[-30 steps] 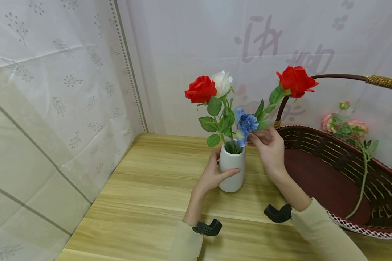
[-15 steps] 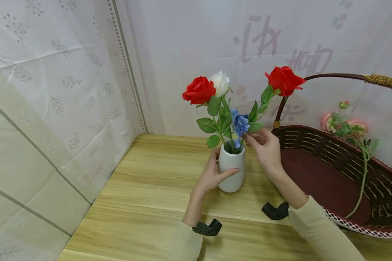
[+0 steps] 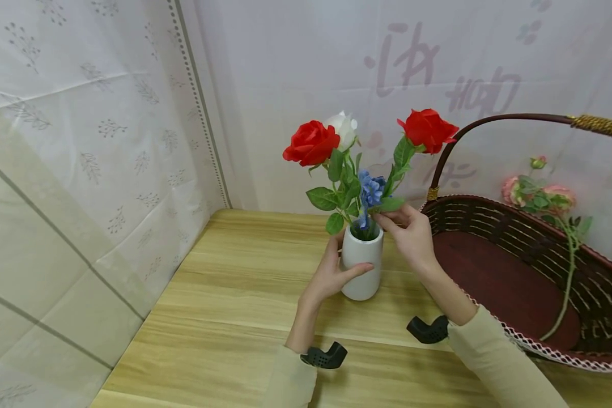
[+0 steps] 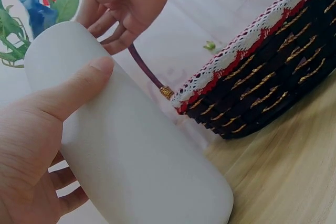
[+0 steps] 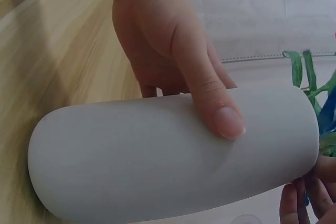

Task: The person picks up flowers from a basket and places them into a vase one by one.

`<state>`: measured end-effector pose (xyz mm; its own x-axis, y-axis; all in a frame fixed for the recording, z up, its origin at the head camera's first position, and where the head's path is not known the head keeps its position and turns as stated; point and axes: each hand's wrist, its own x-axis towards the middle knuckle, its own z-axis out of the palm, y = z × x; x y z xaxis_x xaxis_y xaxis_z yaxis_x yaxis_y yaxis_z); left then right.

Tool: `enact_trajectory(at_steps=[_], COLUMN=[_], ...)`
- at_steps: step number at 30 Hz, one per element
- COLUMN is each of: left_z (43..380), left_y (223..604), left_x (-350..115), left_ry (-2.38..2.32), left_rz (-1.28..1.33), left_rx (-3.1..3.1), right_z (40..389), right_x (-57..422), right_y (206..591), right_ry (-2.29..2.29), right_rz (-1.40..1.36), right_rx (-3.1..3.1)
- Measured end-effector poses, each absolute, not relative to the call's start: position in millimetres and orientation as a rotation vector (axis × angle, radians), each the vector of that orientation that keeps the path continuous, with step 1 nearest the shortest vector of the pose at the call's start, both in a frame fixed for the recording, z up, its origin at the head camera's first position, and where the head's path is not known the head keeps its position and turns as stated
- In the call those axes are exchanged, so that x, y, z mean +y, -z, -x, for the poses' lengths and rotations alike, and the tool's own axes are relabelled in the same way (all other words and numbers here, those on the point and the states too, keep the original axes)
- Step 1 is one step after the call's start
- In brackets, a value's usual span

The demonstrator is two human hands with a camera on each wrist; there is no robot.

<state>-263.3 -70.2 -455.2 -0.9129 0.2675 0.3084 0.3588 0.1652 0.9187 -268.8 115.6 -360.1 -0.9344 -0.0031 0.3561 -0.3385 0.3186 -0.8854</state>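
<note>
A white vase (image 3: 362, 277) stands upright on the wooden table, and my left hand (image 3: 331, 272) grips its left side, thumb across the front. Out of its mouth rise a red rose (image 3: 311, 143), a white rose (image 3: 343, 130) and a blue flower (image 3: 371, 190). My right hand (image 3: 410, 235), close beside the vase's rim, pinches the stem of a second red rose (image 3: 428, 130), which leans to the right. Its lower stem end is hidden behind the fingers and blue petals. In the right wrist view, the right fingertips (image 5: 302, 198) are at the vase mouth.
To the right sits a dark woven basket (image 3: 494, 272) with a tall arched handle (image 3: 520, 118) and lace trim. A long-stemmed spray of pink flowers (image 3: 561, 198) leans inside it. Patterned white cloth (image 3: 296, 73) hangs behind the table (image 3: 234, 294) and along its left.
My right hand has moved left and slightly down toward the vase, bringing the second red rose with it. The blue flower has shifted left. My left hand stays on the vase.
</note>
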Motion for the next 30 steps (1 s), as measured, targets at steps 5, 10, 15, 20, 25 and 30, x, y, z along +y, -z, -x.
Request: enact_trajectory(at_steps=[5,10,15,20,25,30], left_z=[262.3,261.6,262.5,263.5,263.4,262.8], left_y=[453.6,453.0,453.2,453.3,453.5,453.7], left_x=[-69.5,-69.4,-69.5,-69.7,-70.0,-69.6], left_ry=[1.884,1.888,1.861,1.836,1.847,1.857], left_rz=[0.617,0.628,0.669,0.698,0.704,0.688], left_rx=[-2.352,-2.341,-2.309,-2.289,-2.291,-2.303], right_z=[271.0,272.0,272.7,273.3,272.3,271.3], right_x=[116.1,114.3,113.9,114.3,114.0,114.4], right_y=[364.1,365.9,366.9,367.0,367.9,368.3], right_ry=[-1.660,-1.718,-1.813,-1.878,-1.908,-1.900], right_rz=[-0.301,-0.321,-0.296,-0.267,-0.231,-0.208], right_rx=[-2.282,-2.240,-2.236,-2.239,-2.269,-2.301])
